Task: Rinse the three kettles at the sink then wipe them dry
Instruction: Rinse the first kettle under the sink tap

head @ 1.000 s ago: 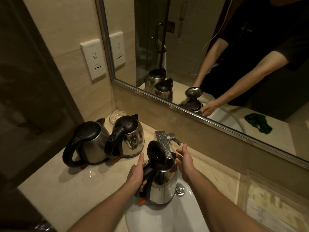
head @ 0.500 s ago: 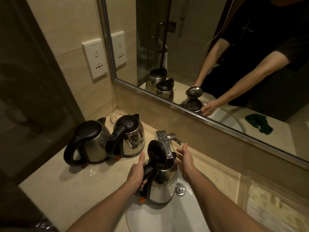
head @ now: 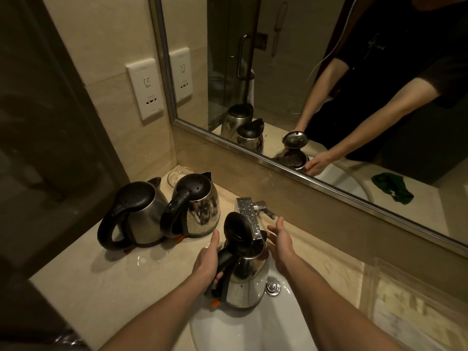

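Note:
A steel kettle point(head: 247, 282) with its black lid flipped up stands in the white sink point(head: 253, 330), its mouth under the chrome faucet point(head: 249, 215). My left hand point(head: 206, 262) grips its black handle. My right hand point(head: 281, 243) is beside the kettle's rim with fingers relaxed, and the mirror shows it touching the rim. Two more steel kettles, one point(head: 140, 214) at the left and one point(head: 197, 206) next to it, sit with lids down on the marble counter point(head: 101, 287).
A mirror point(head: 316, 72) spans the wall behind the faucet. A glass bowl point(head: 177, 172) sits in the corner behind the kettles. A wall socket point(head: 145, 88) is above the counter. A framed card point(head: 410, 315) lies at the right. A green cloth shows only as a reflection.

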Demonstrator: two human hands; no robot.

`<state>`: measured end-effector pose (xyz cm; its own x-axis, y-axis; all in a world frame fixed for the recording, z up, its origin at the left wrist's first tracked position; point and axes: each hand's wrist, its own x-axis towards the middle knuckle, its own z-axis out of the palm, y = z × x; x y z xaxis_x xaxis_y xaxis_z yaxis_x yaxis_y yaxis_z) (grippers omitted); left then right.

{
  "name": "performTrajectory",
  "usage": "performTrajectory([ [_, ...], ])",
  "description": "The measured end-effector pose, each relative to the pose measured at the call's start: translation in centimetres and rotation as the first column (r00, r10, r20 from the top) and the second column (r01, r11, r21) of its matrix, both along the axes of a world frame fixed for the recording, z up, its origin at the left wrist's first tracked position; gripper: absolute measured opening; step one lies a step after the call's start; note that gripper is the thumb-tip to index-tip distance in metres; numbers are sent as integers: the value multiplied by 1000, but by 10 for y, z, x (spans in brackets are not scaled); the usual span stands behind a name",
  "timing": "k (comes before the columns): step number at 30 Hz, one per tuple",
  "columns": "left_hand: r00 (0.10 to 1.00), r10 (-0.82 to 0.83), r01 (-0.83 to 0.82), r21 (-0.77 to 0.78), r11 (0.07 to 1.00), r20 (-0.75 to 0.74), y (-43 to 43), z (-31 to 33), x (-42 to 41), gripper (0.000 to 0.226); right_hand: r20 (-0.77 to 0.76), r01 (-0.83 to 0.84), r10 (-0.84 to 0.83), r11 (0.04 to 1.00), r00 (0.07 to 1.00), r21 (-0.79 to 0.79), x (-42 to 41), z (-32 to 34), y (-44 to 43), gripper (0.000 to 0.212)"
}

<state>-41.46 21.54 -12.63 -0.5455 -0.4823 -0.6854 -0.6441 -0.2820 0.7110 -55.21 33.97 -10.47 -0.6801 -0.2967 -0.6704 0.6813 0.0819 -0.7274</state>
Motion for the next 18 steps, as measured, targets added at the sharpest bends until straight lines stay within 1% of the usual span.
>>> performTrajectory([
  [6,1000,1,-1,-2,1000,7,1,0,-1,82,-3,-2,2,1000,1000,5,1,2,1,65],
  [11,1000,2,-2,-5,1000,6,1,-1,-2,83,-24,-2,2,1000,1000,7,1,2,1,58],
  [14,1000,9,-9,-5,1000,7,0,-3,-3,91,-34,-4,4,1000,999,10,0,2,2,60],
  [18,1000,15,-15,-14,1000,8,-1,-4,-3,92,-24,-16,17,1000,1000,13,-1,-1,2,64],
])
